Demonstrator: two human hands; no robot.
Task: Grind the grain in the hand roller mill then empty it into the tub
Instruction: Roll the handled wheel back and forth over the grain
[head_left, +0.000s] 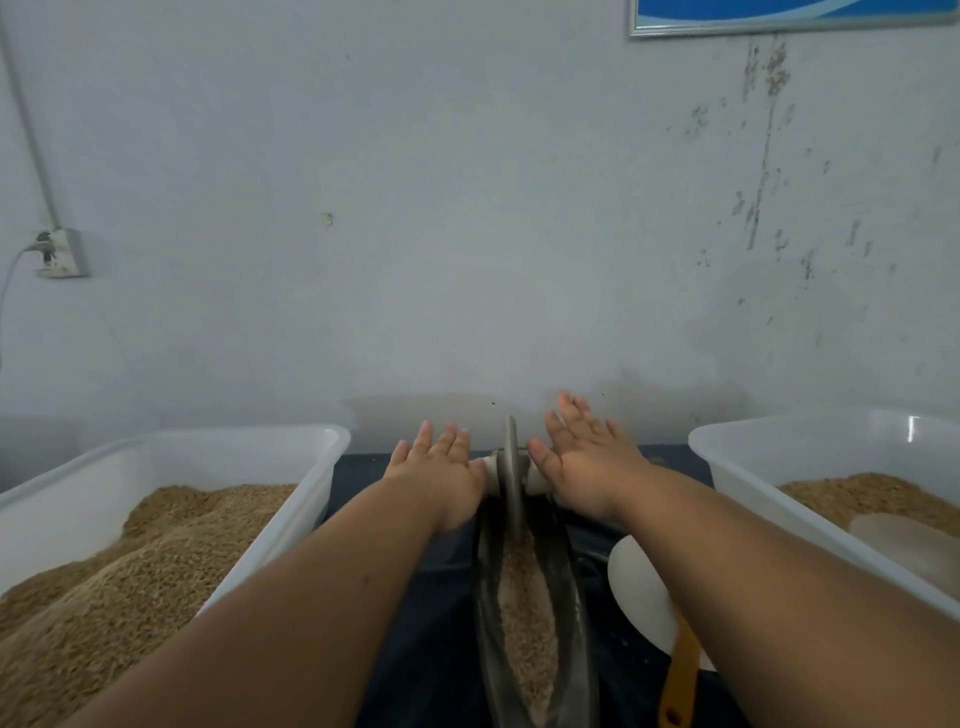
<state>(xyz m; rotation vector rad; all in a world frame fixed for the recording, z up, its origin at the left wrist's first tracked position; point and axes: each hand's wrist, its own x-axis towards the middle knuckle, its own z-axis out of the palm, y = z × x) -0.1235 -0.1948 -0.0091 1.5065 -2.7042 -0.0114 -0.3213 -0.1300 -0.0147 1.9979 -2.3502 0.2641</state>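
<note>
Now both hands lie flat with fingers straight. The left hand (441, 467) presses on the white axle (490, 466) to the left of the grey roller wheel (511, 467), and the right hand (582, 457) presses on the axle's other end. The wheel stands upright at the far end of the narrow boat-shaped trough (483, 597), which holds grain (524, 597) along its channel. The trough rests on a dark table (426, 649) between a heaped left tub (322, 452) and a part-filled right tub (727, 447). A white scoop (639, 587) with a yellow handle lies beside the trough.
</note>
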